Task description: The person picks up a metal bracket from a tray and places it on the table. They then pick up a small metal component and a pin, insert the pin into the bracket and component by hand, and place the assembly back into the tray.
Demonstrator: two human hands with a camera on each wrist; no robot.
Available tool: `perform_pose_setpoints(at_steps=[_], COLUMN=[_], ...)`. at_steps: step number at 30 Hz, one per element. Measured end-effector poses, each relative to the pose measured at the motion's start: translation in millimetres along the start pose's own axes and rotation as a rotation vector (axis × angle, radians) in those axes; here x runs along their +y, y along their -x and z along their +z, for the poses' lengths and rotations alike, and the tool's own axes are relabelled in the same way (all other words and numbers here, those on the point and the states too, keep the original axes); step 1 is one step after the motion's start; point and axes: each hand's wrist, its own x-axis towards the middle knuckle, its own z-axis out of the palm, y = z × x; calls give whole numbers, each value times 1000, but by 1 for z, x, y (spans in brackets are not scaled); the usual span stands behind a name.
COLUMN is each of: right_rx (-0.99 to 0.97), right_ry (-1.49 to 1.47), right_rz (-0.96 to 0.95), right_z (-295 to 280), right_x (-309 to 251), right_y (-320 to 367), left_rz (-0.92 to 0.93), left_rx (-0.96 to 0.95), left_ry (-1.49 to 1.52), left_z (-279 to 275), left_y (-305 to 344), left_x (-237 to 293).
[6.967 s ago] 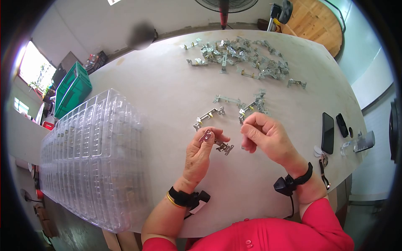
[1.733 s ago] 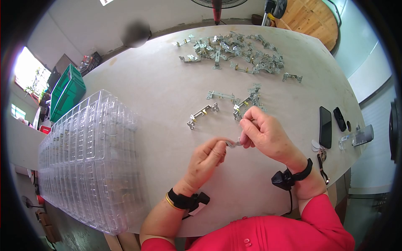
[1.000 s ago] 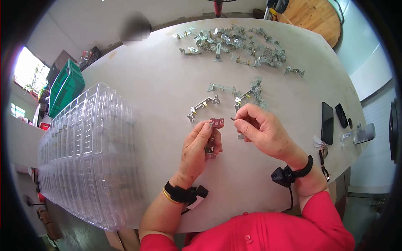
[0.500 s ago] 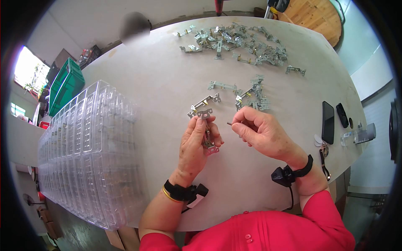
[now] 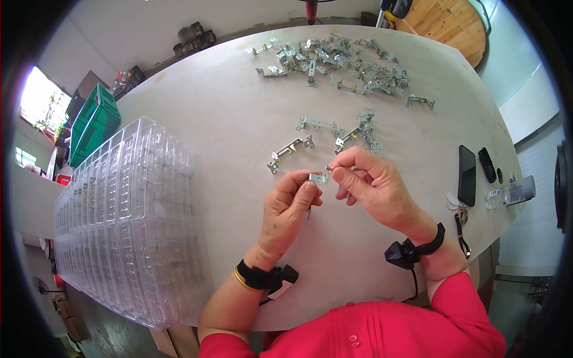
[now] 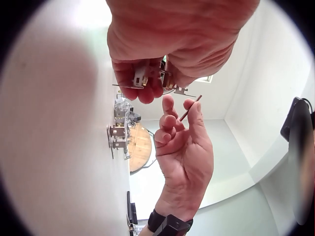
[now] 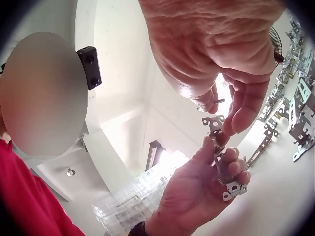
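My left hand (image 5: 282, 206) holds a small metal bracket (image 5: 316, 178) between thumb and fingers, above the table. In the right wrist view, the bracket's flat end plate with holes (image 7: 234, 191) sticks out below the fingers. Beside it, my right hand (image 5: 375, 186) pinches a thin dark pin (image 6: 191, 108) between thumb and forefinger. In the head view the pin's tip is right at the bracket's end. Just beyond the hands lie a loose bracket (image 5: 290, 152) with brass-coloured parts, another bracket (image 5: 318, 125) and a small cluster of brackets (image 5: 364, 134), partly behind the right hand.
A large heap of similar brackets (image 5: 334, 62) covers the table's far side. Clear plastic trays (image 5: 125, 227) stand stacked at the left, with a green crate (image 5: 95, 125) behind them. At the right lie a phone (image 5: 467, 176), a dark case (image 5: 487, 164), keys (image 5: 458, 215) and a clear bottle (image 5: 516, 192).
The left hand has turned the bracket and moved slightly right, so its end now faces the right hand. The pin, earlier apart from the bracket, has come close to it.
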Motion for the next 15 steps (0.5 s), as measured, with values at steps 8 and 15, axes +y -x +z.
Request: perform_pose_setpoints(at_steps=[8,15], right_rx=[-57,-93], right_ry=[2,-60], right_rz=[46,43], right_z=[0,-1], right_x=[0,3], right_y=[1,-2], left_rz=[219,216], left_rx=[40,52], left_ry=[-539,-537], left_z=[5,8], left_y=[1,3], left_x=[4,6])
